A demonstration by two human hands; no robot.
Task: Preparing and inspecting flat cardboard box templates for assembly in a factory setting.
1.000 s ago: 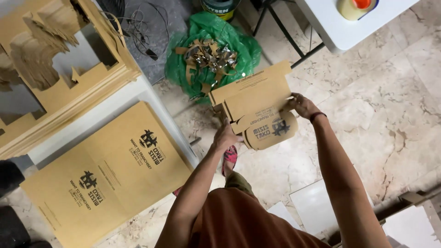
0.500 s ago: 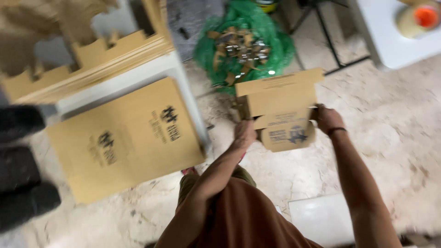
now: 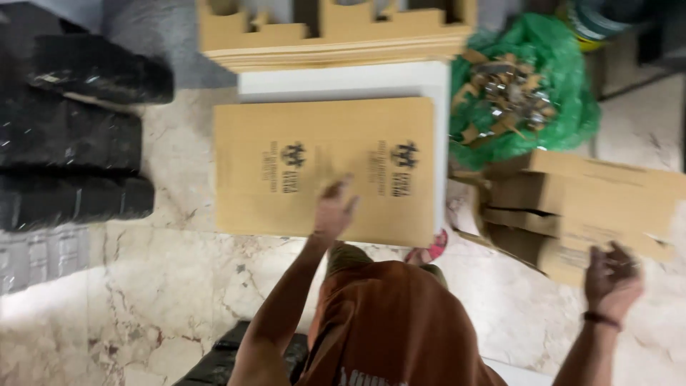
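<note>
Both hands have let go of the folded box (image 3: 579, 214). The left hand (image 3: 334, 209), fingers spread, now reaches over the flat cardboard sheets (image 3: 321, 164). The right hand (image 3: 611, 275) hovers beside the box, fingers seemingly apart through the blur.

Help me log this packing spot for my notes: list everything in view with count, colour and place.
flat cardboard sheets: a stack, count unclear, tan, centre floor
die-cut cardboard stack: one, tan, top centre
white board: one, under the flat sheets
folded carton: one, tan, right
green bag: one, holds cardboard scraps, top right
black bundles: several, left
marble floor: beige
left hand: open, over the flat sheets
right hand: open, beside the carton
</note>
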